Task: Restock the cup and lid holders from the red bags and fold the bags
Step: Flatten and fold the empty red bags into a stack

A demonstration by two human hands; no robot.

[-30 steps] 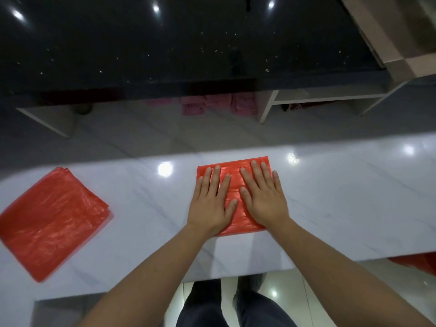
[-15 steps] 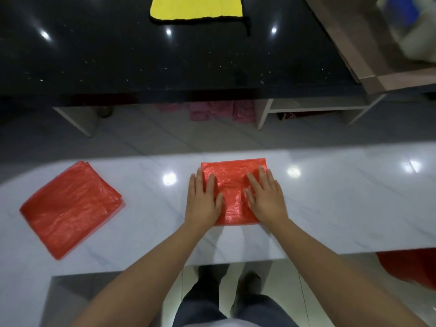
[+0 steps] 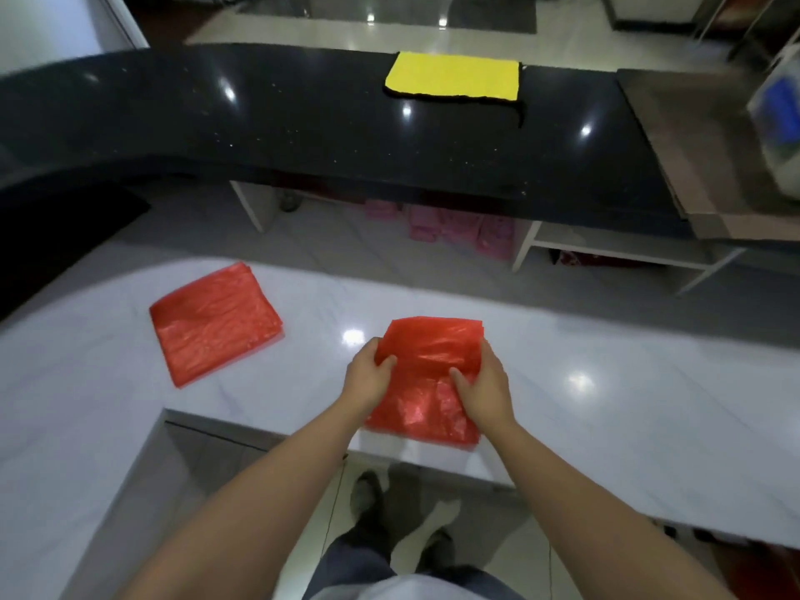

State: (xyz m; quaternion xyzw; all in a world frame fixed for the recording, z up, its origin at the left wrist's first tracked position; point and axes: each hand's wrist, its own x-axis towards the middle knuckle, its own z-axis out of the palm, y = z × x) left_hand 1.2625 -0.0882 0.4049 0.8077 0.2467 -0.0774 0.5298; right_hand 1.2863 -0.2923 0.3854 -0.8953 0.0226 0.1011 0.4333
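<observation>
On white counter [image 3: 606, 404]: red bag [image 3: 426, 378] between both grips, left hand [image 3: 368, 376], right hand [image 3: 482, 389] pinching edges.

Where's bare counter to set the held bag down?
Both hands, left hand and right hand, grip the red bag at the white counter's near edge. Bare: the strip between it and the folded bag, and the wide stretch to its right. The black counter is bare left of the yellow cloth. Nowhere looks crowded.

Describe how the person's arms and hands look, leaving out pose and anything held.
Both forearms are bare, with no sleeves in view. The left hand and right hand wear no gloves, and no rings, watch or bands are visible. No cables or markings show.
</observation>
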